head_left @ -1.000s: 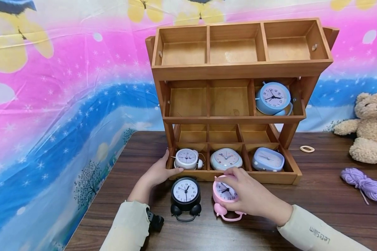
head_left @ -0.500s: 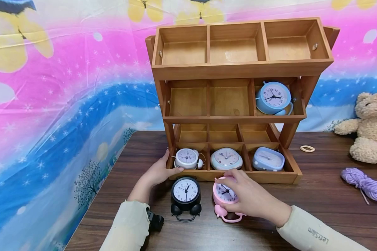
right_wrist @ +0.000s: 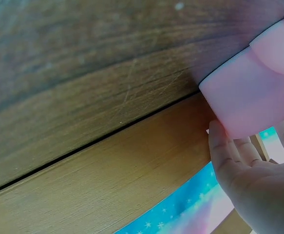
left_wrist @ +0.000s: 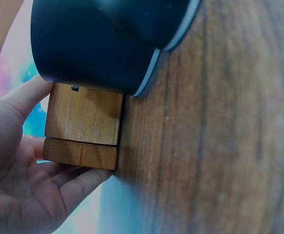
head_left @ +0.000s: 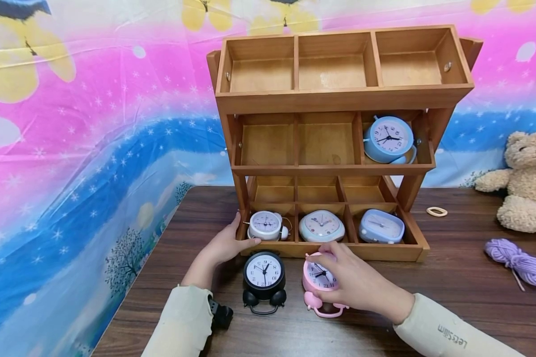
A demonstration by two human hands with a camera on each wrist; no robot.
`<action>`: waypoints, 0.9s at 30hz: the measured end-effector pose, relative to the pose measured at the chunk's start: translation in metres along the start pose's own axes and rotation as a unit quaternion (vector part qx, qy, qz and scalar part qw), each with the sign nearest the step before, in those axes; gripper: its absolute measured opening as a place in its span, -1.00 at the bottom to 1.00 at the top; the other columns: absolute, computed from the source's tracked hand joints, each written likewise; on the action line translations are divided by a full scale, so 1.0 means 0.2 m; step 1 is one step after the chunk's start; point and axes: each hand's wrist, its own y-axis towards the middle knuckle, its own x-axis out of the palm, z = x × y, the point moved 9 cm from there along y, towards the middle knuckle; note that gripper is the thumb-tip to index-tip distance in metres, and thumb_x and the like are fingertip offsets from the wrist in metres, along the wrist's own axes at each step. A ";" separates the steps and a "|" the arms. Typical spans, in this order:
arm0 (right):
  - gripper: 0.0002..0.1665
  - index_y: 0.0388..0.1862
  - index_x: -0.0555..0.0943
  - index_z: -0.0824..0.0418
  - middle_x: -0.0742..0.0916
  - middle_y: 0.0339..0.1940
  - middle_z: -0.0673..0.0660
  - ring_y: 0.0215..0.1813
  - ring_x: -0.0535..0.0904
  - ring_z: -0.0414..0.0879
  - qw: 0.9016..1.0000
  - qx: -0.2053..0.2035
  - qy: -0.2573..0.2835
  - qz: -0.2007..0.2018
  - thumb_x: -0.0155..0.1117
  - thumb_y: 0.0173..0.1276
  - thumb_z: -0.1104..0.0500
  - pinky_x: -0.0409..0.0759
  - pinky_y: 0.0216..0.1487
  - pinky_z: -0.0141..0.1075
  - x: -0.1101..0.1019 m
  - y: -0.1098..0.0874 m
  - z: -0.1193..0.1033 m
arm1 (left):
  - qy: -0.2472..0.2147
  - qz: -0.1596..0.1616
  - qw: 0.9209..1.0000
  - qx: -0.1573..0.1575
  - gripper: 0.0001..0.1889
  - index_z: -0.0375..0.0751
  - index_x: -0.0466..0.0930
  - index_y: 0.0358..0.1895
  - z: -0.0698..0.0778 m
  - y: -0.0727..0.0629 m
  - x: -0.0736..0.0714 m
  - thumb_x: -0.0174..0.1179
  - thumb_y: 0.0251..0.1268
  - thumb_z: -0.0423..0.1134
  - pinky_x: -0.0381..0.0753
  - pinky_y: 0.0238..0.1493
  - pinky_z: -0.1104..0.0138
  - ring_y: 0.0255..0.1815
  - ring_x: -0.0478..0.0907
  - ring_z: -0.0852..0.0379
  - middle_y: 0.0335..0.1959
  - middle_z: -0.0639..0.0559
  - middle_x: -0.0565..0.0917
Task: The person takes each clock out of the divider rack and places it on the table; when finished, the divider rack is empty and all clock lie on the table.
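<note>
In the head view my right hand (head_left: 350, 277) holds a pink twin-bell alarm clock (head_left: 313, 282) that lies face up on the table. Its bells and handle point toward me, and my fingers cover part of the dial. The right wrist view shows my fingertips against the side of the pink clock (right_wrist: 249, 97), close to the shelf's front board. My left hand (head_left: 221, 248) grips the lower left corner of the wooden shelf (head_left: 344, 99), thumb over the front edge. Between my hands lies a black twin-bell alarm clock (head_left: 264, 272), also face up.
The bottom tier holds a white clock (head_left: 265, 225), a pale rounded clock (head_left: 321, 225) and a lavender-blue clock (head_left: 381, 227). A light-blue clock (head_left: 388, 141) sits in the middle tier's right compartment. On the right are purple yarn (head_left: 518, 263), a wooden ring (head_left: 436, 212) and a teddy bear (head_left: 533, 183).
</note>
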 end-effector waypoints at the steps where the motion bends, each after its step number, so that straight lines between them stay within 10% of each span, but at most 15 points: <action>1: -0.27 0.31 0.57 -0.04 0.50 0.18 0.11 0.16 0.46 -0.04 1.000 0.001 0.000 -0.001 0.50 0.16 -0.17 0.62 0.03 -0.14 0.00 0.00 0.00 | 0.000 0.000 1.000 -0.001 0.07 -0.20 -0.33 0.61 0.00 0.00 0.00 0.27 0.34 0.09 0.13 0.42 -0.16 0.55 0.00 -0.28 0.59 -0.29 -0.04; 27: -0.28 0.31 0.57 0.03 0.53 0.28 0.20 0.35 0.38 0.14 0.997 -0.025 -0.069 0.019 0.41 0.24 -0.25 0.40 0.30 0.11 -0.11 0.03 -0.07 | 0.000 -0.001 1.000 0.001 0.07 -0.21 -0.34 0.61 0.01 0.00 -0.01 0.27 0.35 0.07 0.12 0.42 -0.16 0.55 -0.01 -0.29 0.58 -0.31 -0.04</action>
